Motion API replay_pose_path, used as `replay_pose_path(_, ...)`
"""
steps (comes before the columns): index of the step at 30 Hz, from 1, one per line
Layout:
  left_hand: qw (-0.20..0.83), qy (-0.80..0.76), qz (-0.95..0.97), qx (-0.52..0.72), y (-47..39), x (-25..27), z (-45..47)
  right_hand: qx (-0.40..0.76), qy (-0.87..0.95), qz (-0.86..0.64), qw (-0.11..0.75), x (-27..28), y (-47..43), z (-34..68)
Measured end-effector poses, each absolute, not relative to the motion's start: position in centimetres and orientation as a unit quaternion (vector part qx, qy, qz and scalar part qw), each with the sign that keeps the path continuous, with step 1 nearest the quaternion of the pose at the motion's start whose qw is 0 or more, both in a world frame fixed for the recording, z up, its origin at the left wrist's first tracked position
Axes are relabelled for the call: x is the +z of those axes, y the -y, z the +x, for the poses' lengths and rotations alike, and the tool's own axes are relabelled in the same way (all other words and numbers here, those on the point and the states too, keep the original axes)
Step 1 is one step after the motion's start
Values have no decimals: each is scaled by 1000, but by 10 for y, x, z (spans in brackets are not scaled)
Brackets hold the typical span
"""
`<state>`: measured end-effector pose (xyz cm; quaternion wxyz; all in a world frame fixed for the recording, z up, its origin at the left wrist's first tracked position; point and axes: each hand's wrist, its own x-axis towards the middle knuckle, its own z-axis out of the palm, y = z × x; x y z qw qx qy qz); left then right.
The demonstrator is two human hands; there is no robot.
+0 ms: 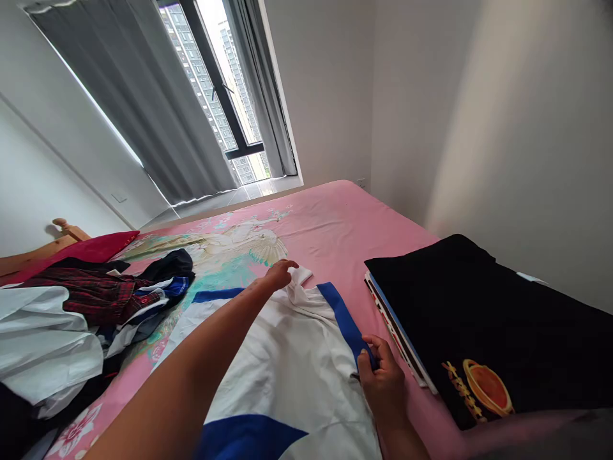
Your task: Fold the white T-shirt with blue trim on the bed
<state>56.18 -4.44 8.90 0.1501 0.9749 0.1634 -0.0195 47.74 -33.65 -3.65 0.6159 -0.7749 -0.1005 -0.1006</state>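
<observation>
the right hand pinches blue trim on the white shirt, perhaps steadying it. the left hand touches cloth beyond, grip unclear.

Daylight reaches me from the window, glaring white up top. A pale streak brightens the wall to my right. My right hand looks sharp; the lower right corner blurs

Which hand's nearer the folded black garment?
Right. The right hand is just left of the black garment, its fingers at a blue band on the white garment. The left hand is farther off, at the white garment's far side.
</observation>
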Motion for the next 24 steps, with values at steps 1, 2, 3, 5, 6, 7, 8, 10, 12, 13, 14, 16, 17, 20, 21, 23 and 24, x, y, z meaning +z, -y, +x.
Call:
replay_pose_path(1,138,-149,979,-30,36,90,555,-100,95,-775,617,-37,336,477)
replay_pose_path(2,130,-130,982,-42,30,90,549,-100,90,-775,617,-37,336,477)
replay_pose_path(3,124,-111,984,-54,26,90,545,-100,85,-776,617,-37,336,477)
replay_pose_path(5,118,-81,987,-71,23,89,541,-98,78,-779,615,-38,337,477)
replay_pose_path(6,117,-76,988,-72,23,89,543,-96,74,-780,614,-39,337,477)
replay_pose_path(7,117,-79,988,-68,22,89,547,-94,71,-781,614,-40,337,477)
replay_pose_path(8,118,-91,987,-55,22,90,553,-92,68,-779,616,-41,337,477)
replay_pose_path(10,125,-134,983,-14,19,92,569,-87,61,-771,628,-44,336,477)
replay_pose_path(12,144,-181,973,24,16,96,588,-80,52,-756,648,-46,334,476)
replay_pose_path(13,156,-198,967,38,16,98,598,-77,45,-749,657,-47,333,477)
replay_pose_path(14,169,-211,962,49,16,98,607,-76,38,-744,663,-48,333,477)
replay_pose_path(16,193,-218,954,74,19,97,622,-81,26,-740,667,-51,331,478)
replay_pose_path(17,203,-215,951,89,23,95,628,-85,21,-740,667,-52,331,479)
replay_pose_path(20,230,-183,948,120,38,82,640,-94,8,-748,657,-55,331,482)
replay_pose_path(21,239,-169,948,121,42,76,641,-93,3,-752,652,-54,332,483)
replay_pose_path(23,250,-151,949,114,46,65,642,-86,-9,-760,644,-53,333,485)
replay_pose_path(24,252,-150,950,109,44,61,640,-82,-15,-762,642,-52,333,485)
